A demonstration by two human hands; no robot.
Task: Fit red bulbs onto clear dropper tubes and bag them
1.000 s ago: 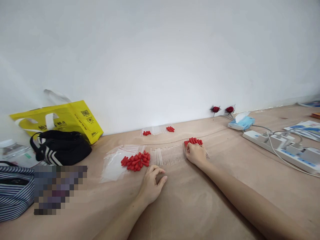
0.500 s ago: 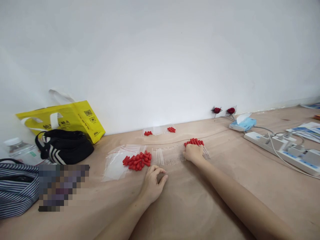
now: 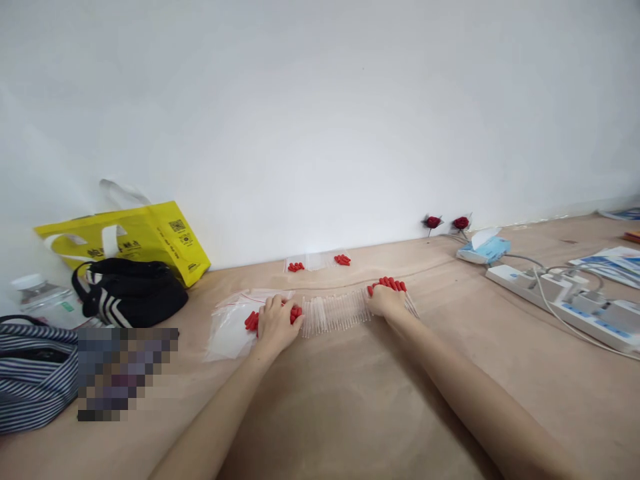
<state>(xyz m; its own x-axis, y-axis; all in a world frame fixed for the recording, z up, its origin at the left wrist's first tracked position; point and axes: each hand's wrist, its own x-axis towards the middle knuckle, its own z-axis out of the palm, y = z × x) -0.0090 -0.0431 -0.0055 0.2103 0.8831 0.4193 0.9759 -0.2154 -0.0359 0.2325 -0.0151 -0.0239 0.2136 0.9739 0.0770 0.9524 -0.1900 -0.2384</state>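
Observation:
My left hand (image 3: pixel 275 323) lies over a pile of small red pieces (image 3: pixel 251 321) on a clear plastic bag (image 3: pixel 227 333); its fingers are bent down among them, and their tips are partly hidden. A row of thin clear sticks (image 3: pixel 335 313) lies side by side on the table, right of the pile. At the right end of that row, my right hand (image 3: pixel 387 301) is closed, with its fingertips out of sight. Several red tips (image 3: pixel 393 284) show just beyond its knuckles, at the far ends of the sticks.
Near the wall lie a clear bag (image 3: pixel 315 261) and two small red groups. A yellow bag (image 3: pixel 180 243), black pouch (image 3: pixel 140 293) and striped bag (image 3: pixel 35 380) stand left. At right are a power strip (image 3: pixel 560 300), tissue pack (image 3: pixel 484 249) and two red roses (image 3: pixel 461 223).
My left hand has moved left and away from me, from beside the sticks onto the red pile. My right hand has stayed at nearly the same spot.

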